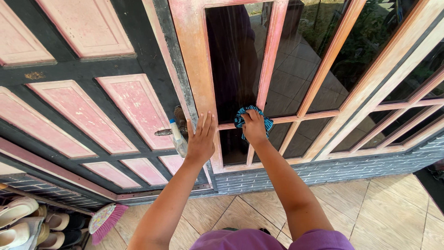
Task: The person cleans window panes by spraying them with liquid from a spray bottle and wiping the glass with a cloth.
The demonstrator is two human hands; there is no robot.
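From the head camera, the right hand (255, 128) presses a bunched blue cloth (252, 120) against the wooden window frame (194, 69), on the crossbar between dark panes; the cloth lies just beyond its fingers. The left hand (201, 139) rests flat and spread on the frame's left post. Left of it, what seems a clear spray bottle (178, 139) hangs by the door handle (164, 132); any label is unreadable

Half hidden under the right hand (255, 127): a blue cloth (241, 119), only its bunched edges showing. Behind the left hand (201, 141): a spray bottle (178, 139), its lower body covered, and a door handle (164, 132), partly masked. Far below left, cut off at the edge: shoes (18, 222) and a pink broom (105, 221).
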